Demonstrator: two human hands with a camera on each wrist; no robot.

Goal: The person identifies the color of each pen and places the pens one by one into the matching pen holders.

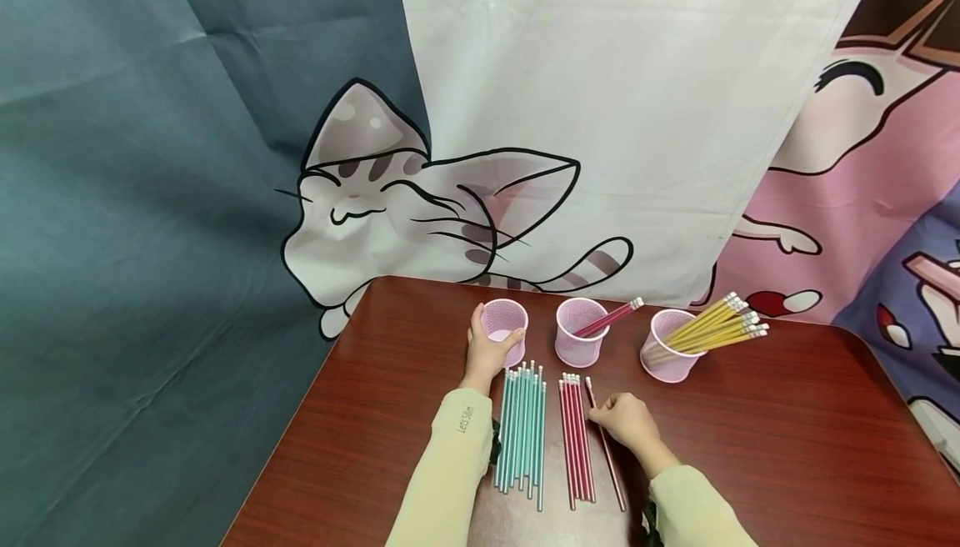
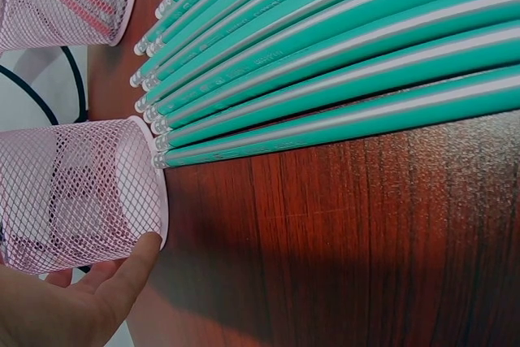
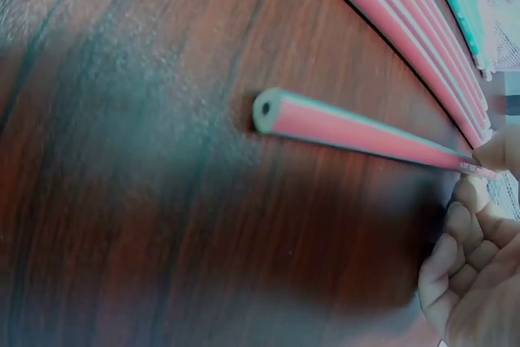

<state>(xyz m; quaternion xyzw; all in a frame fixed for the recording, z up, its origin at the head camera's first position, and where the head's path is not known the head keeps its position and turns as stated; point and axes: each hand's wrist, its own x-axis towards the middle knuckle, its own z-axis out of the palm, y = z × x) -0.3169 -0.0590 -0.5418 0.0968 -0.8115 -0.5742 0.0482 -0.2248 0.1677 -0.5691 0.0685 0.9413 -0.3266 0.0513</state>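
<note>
Pickup, judging by the pinch on a loose red pencil (image 1: 611, 464) with the right grip (image 1: 628, 424) beside the red row (image 1: 576, 443), perhaps not yet off the bench (image 1: 375, 397), while holding the leftmost pink cup (image 1: 506, 312) in the left grip (image 1: 486, 357), calling next for a clean lift.

Right of the middle cup (image 1: 577, 353) I have a narrow gap, overhung by its pencils (image 1: 606, 319); the right hand (image 1: 628, 424) obstructs in front.
</note>
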